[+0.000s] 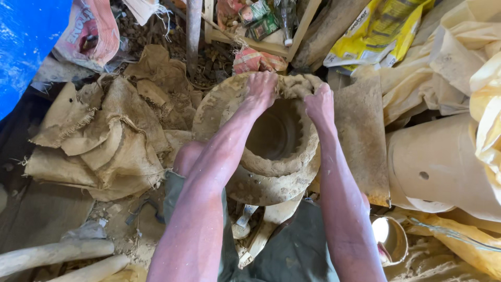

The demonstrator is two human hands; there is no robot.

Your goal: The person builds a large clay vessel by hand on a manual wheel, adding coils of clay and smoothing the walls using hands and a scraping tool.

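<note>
A thick-walled ring of wet brown clay (282, 162) with a notched inner rim stands on a round clay-smeared base (219, 104) in the middle of the view. My left hand (260, 87) presses on the far rim of the ring, fingers bent over the clay. My right hand (319, 102) pinches a rope of clay (295, 84) at the far right of the rim. Both forearms reach over the ring from below.
Crumpled burlap sacks (104, 141) lie at left, a blue sheet (26, 42) in the top left corner. A flat clay-dusted board (362, 136) and a pale cylinder with a hole (438, 167) stand at right. A metal bowl (390, 237) sits bottom right, wooden sticks (52, 255) bottom left.
</note>
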